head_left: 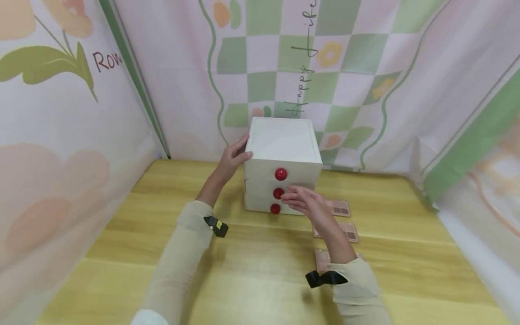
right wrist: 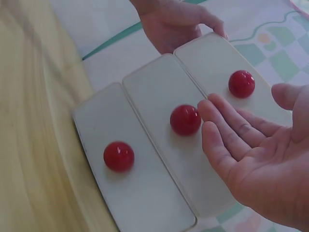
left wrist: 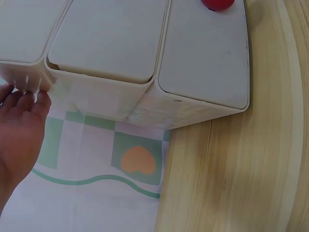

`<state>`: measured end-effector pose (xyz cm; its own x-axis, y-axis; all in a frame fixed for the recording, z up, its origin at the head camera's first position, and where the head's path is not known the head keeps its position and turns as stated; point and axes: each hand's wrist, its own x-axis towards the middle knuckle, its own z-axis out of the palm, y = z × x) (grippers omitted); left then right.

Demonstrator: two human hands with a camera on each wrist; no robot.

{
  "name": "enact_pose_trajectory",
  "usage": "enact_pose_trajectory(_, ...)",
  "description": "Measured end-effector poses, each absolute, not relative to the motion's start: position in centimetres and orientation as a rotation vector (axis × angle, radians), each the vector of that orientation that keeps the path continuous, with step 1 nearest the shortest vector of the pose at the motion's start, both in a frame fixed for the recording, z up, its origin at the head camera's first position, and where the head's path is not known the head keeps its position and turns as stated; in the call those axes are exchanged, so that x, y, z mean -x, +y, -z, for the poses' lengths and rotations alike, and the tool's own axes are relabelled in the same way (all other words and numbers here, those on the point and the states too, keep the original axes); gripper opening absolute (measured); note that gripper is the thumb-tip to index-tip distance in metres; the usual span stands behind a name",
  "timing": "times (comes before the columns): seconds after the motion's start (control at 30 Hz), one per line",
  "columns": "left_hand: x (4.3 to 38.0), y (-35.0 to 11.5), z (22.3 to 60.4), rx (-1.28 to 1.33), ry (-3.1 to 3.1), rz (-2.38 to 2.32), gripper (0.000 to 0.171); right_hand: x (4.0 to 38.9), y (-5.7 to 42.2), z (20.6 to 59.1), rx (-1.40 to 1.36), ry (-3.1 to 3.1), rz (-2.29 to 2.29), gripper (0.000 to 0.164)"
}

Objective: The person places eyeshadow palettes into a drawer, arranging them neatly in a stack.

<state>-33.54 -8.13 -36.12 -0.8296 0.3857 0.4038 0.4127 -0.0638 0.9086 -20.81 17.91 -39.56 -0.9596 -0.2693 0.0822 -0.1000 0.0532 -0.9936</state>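
Right hand (head_left: 312,206) near middle knob (head_left: 278,193)

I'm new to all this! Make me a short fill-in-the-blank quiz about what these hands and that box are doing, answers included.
1. The box has ____ round knobs on its front.
2. Every knob is coloured ____.
3. The left hand touches the ____.
4. The right hand is closest to the ____ knob.

Missing words: three; red; box; middle.
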Motion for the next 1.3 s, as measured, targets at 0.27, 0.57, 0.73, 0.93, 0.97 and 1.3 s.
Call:
enact_pose_trajectory(0.27, 33.4, -8.3, 36.3, 0.921, -2.139, 2.089, 0.073, 22.1, 15.9, 38.3, 0.271, 2.095, 2.074, 0.064)
enact_pose_trajectory(0.57, 33.2, -8.0, 36.4, 0.912, -2.148, 2.068, 0.074, 22.6, 14.3, 37.5, 0.185, 2.106, 2.112, 0.059)
enact_pose_trajectory(0.73, 33.3, -7.9, 36.3, 0.899, -2.154, 2.057, 0.073, 23.0, 13.8, 37.2, 0.103, 2.103, 2.152, 0.060)
enact_pose_trajectory(0.93, 33.2, -7.8, 36.5, 0.882, -2.154, 2.053, 0.072, 23.4, 13.3, 37.1, -0.079, 2.180, 2.162, 0.065)
enact_pose_trajectory(0.97, 33.1, -7.8, 36.5, 0.881, -2.151, 2.051, 0.072, 23.5, 13.2, 37.0, -0.106, 2.183, 2.170, 0.065)
enact_pose_trajectory(1.3, 33.1, -7.7, 36.4, 0.869, -2.157, 2.023, 0.069, 23.8, 12.3, 37.1, -0.236, 2.089, 2.315, 0.050)
